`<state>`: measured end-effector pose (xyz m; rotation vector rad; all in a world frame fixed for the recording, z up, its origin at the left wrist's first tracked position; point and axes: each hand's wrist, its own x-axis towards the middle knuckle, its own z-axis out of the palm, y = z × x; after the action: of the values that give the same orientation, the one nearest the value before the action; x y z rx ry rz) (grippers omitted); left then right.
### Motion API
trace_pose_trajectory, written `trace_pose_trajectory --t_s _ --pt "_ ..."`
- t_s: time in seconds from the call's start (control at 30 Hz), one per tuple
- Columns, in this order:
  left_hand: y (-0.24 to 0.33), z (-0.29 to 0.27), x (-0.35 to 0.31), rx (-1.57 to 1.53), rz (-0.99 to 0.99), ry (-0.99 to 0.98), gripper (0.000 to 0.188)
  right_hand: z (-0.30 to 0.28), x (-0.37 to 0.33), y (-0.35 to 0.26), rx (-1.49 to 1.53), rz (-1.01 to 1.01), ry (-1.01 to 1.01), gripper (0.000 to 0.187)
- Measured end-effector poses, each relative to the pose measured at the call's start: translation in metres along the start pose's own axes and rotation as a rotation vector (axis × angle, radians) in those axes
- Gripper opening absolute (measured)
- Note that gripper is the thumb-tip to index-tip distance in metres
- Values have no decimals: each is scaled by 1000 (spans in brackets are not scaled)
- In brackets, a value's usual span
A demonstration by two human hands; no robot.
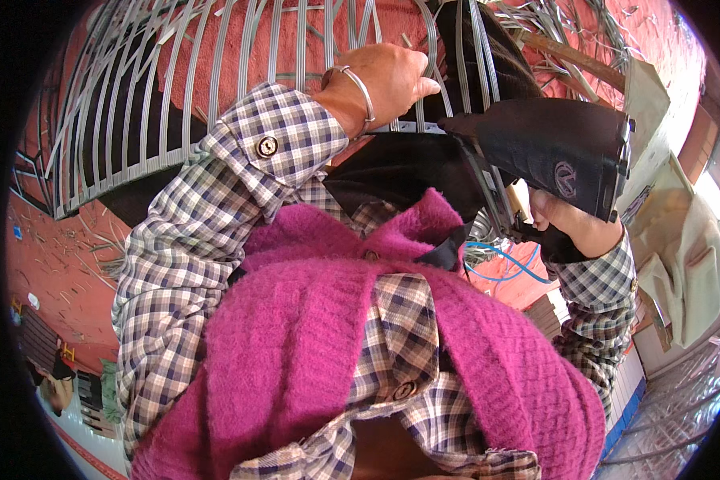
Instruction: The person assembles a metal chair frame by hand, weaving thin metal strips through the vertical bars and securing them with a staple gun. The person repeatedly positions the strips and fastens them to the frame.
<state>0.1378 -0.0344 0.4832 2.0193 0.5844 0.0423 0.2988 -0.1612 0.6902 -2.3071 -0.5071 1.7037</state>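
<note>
My right hand (580, 228) is wrapped round the grip of a black pneumatic staple gun (564, 148). The gun's nose points left, toward the edge of a curved frame strung with grey plastic strips (188, 104). Beside that nose, my left hand (388, 76) is closed, with its thumb against a grey strip near the frame's edge. Its curled fingertips are partly hidden behind the hand. A metal bangle (364, 96) circles the left wrist. Dark cloth (412, 172) lies below the frame edge, over my lap.
A blue air hose (524, 268) curves under the gun. Loose grey strips (584, 36) litter the reddish floor (64, 264) at the upper right, near a wooden bar (576, 64). Pale sheets (680, 256) stand at the right, and a clear plastic-wrapped stack (688, 408) sits lower right.
</note>
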Motion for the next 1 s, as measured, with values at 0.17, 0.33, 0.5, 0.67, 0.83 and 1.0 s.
trace_pose_trajectory --t_s 0.17,0.33,0.5,0.67,0.83,1.0 --pt "7 -3 -3 22 -12 3 41 0 0 -6 16 8 -63 20" --pt "9 -4 -3 8 -32 -13 40 3 9 -9 -38 -3 -81 14" --pt "11 -3 -4 54 -13 -10 39 2 12 -15 -72 -44 -142 13" --pt "10 2 -4 81 -16 0 37 3 18 -30 -221 -109 -155 13" --pt "6 1 -2 101 14 -17 35 3 30 -39 -373 -106 -222 18" --pt "1 -9 2 61 4 -56 37 -15 9 -15 -153 -117 -72 13"
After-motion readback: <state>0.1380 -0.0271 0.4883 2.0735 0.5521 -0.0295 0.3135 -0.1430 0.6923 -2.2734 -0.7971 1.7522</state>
